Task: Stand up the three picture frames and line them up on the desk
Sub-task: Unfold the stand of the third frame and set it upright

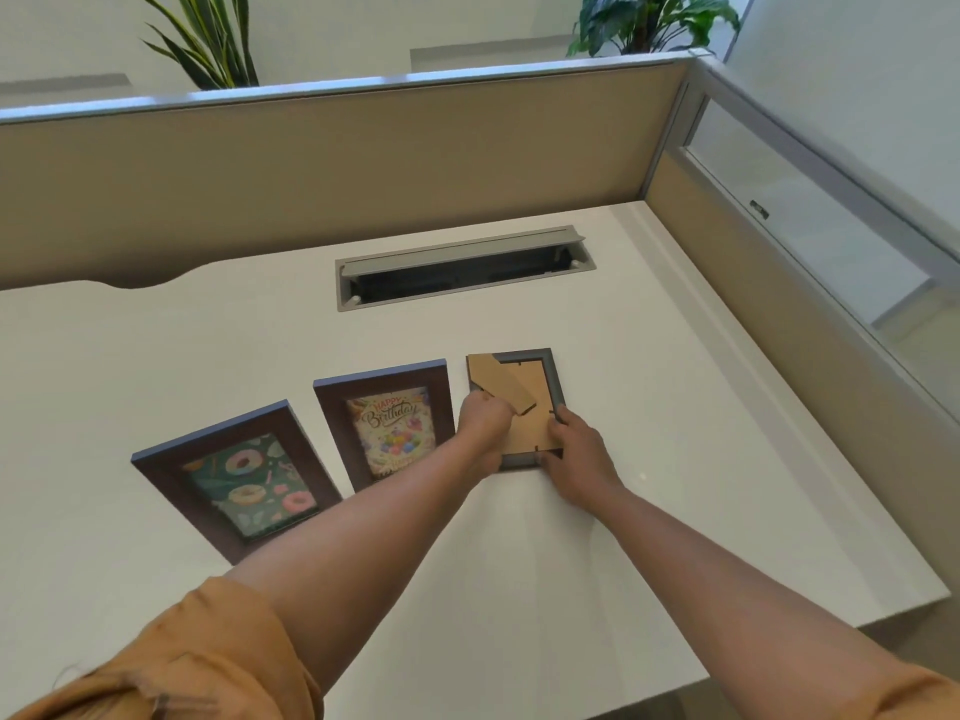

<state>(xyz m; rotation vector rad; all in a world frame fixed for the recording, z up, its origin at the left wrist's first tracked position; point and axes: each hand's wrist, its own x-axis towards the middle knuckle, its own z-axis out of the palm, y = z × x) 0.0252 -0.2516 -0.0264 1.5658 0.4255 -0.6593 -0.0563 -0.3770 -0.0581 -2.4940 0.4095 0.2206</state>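
Both hands (483, 415) (574, 452) on face-down frame (550, 376)

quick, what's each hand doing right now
Left hand: fingers closed on the cardboard stand at the back of the grey frame.
Right hand: gripping the grey frame's lower right edge.

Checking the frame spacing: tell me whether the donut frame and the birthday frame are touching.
Apart. The head view shows a strip of bare white desk between the donut frame and the birthday frame along their facing edges, until the left forearm hides their near corners.
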